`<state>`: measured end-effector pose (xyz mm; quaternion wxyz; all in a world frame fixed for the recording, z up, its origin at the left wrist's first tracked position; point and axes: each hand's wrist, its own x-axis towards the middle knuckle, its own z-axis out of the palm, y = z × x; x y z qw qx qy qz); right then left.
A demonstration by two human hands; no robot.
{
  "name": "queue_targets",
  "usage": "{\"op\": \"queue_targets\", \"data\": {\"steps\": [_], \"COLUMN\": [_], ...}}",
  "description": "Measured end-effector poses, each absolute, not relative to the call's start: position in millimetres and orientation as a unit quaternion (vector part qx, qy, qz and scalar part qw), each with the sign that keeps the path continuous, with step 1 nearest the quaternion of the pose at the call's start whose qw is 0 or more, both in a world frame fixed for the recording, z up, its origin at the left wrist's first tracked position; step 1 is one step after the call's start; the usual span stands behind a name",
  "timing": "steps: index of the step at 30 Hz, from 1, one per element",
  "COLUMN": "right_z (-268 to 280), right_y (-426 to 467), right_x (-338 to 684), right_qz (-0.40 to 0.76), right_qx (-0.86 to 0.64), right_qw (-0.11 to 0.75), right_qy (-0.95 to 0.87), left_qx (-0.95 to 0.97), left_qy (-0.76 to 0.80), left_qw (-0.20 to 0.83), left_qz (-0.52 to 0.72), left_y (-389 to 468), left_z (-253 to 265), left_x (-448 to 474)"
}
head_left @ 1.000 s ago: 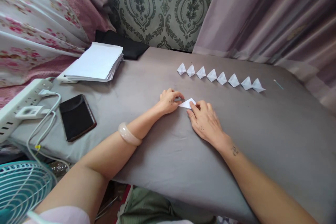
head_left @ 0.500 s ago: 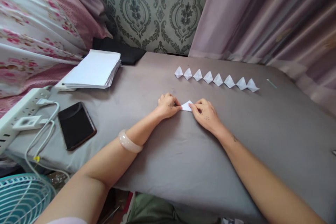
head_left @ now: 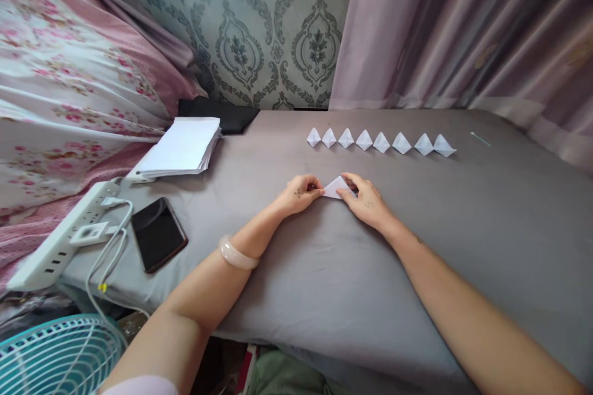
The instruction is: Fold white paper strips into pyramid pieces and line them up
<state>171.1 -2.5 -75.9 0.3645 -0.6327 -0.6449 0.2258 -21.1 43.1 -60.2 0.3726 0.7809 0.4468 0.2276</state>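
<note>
A small white folded paper triangle (head_left: 333,187) is held between my hands, just above or on the grey cloth; I cannot tell which. My left hand (head_left: 301,193) pinches its left corner between thumb and fingers. On the other side, my right hand (head_left: 364,199) grips the right part, thumb in front and fingers behind, hiding that end. Beyond my hands stands a row of several folded paper boats (head_left: 364,141), pointed tops up, the two rightmost touching or nearly so.
A stack of white paper (head_left: 180,147) lies at the back left, by a black cloth (head_left: 217,115). Nearer are a phone (head_left: 159,234), a power strip (head_left: 65,237) with white cables, and a fan (head_left: 60,355) below the edge. A thin stick (head_left: 480,139) lies far right.
The camera view has tilted up and shifted a little left. The paper triangle is raised and turned slightly, and my right fingers have moved behind it.
</note>
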Motion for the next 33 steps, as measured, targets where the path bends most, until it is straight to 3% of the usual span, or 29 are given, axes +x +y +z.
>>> {"op": "queue_targets", "data": {"steps": [3,7,15,21,25,33], "right_z": [-70.9,-63.8,-54.5,-50.6,-46.6,-32.3], "right_y": [-3.5,-7.4,-15.6,-15.2,-14.8,-25.7], "right_x": [174.7,178.4,175.4,182.8,185.1,171.6], "right_qz": [0.302,0.338,0.426,0.570,0.542,0.400], "right_qx": [-0.615,-0.622,-0.589,-0.481,-0.492,-0.532], "right_qw": [0.424,0.479,0.494,0.543,0.571,0.475], "right_qy": [-0.592,-0.519,-0.476,-0.386,-0.371,-0.575], "left_qx": [0.765,0.762,0.744,0.700,0.687,0.617], "left_qy": [0.402,0.382,0.345,0.325,0.303,0.321], "left_qw": [0.422,0.415,0.430,0.457,0.517,0.603], "left_qz": [0.275,0.318,0.377,0.442,0.411,0.390], "left_y": [43.2,40.9,38.2,31.0,28.6,18.7], "left_z": [-61.1,-60.5,-61.5,-53.9,-53.1,-45.2], "left_x": [-19.9,-16.4,-11.5,-6.2,-4.3,-1.7]}}
